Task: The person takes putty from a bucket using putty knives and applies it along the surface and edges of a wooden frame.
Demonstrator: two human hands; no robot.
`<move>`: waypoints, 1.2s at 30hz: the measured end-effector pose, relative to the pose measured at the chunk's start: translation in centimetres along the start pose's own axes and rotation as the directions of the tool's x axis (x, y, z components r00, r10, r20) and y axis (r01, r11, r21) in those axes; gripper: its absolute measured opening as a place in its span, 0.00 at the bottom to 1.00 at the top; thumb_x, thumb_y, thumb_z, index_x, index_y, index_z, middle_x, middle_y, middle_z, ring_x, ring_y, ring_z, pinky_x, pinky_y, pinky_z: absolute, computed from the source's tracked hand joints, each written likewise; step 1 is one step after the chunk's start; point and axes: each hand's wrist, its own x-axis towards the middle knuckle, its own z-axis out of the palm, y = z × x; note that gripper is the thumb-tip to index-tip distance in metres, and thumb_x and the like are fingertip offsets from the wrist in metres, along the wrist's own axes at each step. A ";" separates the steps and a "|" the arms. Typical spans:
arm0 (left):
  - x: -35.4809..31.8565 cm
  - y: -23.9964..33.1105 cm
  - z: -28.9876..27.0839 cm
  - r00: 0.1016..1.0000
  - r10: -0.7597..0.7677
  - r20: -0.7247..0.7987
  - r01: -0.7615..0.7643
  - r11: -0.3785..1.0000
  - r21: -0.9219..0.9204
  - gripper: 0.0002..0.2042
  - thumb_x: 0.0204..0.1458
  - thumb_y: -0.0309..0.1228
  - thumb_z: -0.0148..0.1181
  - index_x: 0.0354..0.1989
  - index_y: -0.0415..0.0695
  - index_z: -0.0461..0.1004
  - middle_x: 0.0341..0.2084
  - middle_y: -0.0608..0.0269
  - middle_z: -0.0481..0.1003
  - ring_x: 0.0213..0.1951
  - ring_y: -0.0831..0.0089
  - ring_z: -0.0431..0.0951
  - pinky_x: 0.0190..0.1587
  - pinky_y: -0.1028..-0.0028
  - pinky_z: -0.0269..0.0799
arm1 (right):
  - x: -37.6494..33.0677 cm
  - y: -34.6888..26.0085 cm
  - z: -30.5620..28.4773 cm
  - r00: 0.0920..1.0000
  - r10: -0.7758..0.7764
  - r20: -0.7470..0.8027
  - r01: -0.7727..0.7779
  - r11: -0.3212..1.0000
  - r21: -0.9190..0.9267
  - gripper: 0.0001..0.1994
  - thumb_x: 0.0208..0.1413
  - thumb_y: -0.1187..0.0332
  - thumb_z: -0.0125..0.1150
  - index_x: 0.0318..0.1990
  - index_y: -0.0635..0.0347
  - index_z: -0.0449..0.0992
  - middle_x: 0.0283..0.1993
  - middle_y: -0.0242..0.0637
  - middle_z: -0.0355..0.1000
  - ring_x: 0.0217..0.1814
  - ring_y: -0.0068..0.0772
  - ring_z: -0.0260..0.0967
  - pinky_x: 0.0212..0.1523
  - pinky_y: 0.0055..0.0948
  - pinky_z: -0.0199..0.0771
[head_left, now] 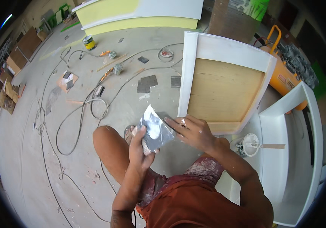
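My left hand (137,146) grips a grey, flat putty board (161,138) from its near-left side. White putty (152,127) lies smeared over the board's upper face. At the board's far-right edge, my right hand (195,131) pinches a thin dark putty scraper (164,115). The scraper is partly behind the board, and I cannot tell whether the two touch. Just beyond my right hand stands a white-framed wooden panel (223,91) with a bare plywood centre.
To the right, a white-smeared bucket (248,144) with a flat stick stands by a white open cabinet frame (311,114). An orange compressor (280,78) is behind the panel. Cables (81,125), power tools (106,74) and dark sandpaper sheets (148,81) lie on the floor. A yellow-white counter (140,22) stands far off.
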 end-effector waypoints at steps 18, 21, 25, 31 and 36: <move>-2.0 -10.4 -0.4 0.997 -0.077 -0.027 0.079 0.994 0.073 0.19 0.56 0.35 0.56 0.55 0.43 0.66 0.36 0.62 0.77 0.27 0.72 0.80 0.19 0.76 0.75 | -12.2 -5.5 -1.0 0.866 0.237 -0.440 -0.114 0.951 0.288 0.26 0.44 0.75 0.63 0.55 0.52 0.76 0.53 0.41 0.70 0.50 0.39 0.69 0.48 0.38 0.73; -1.7 -10.2 -1.2 0.993 0.064 0.103 -0.094 0.945 0.313 0.20 0.56 0.35 0.57 0.56 0.42 0.66 0.38 0.60 0.75 0.37 0.71 0.80 0.30 0.70 0.79 | -14.3 -5.3 1.5 0.848 0.359 -0.391 -0.273 0.927 0.257 0.30 0.40 0.78 0.64 0.57 0.52 0.74 0.54 0.41 0.68 0.53 0.43 0.67 0.51 0.39 0.71; 1.2 -7.2 -3.5 0.991 -0.086 0.099 0.074 0.990 0.124 0.19 0.56 0.37 0.57 0.54 0.43 0.67 0.40 0.61 0.75 0.40 0.70 0.79 0.34 0.69 0.80 | -16.8 -3.1 -0.6 0.847 0.478 -0.231 -0.422 0.870 0.254 0.31 0.40 0.79 0.64 0.58 0.50 0.74 0.52 0.42 0.69 0.50 0.45 0.68 0.51 0.41 0.72; 0.4 -12.6 -1.9 0.981 -0.178 0.076 0.138 0.919 0.370 0.20 0.53 0.34 0.62 0.51 0.40 0.67 0.38 0.62 0.74 0.41 0.72 0.78 0.41 0.69 0.77 | -15.9 -5.9 -0.7 0.796 0.347 -0.497 -0.178 0.917 0.356 0.29 0.45 0.77 0.63 0.60 0.49 0.73 0.52 0.44 0.70 0.49 0.46 0.67 0.51 0.40 0.72; -3.3 -14.1 0.0 0.968 -0.150 0.202 0.009 0.824 0.567 0.21 0.50 0.35 0.64 0.49 0.36 0.71 0.37 0.59 0.76 0.36 0.72 0.78 0.42 0.71 0.76 | -21.4 -1.0 4.3 0.601 0.781 -0.170 -0.691 0.615 0.381 0.22 0.56 0.74 0.57 0.60 0.56 0.71 0.50 0.43 0.73 0.49 0.41 0.71 0.52 0.35 0.72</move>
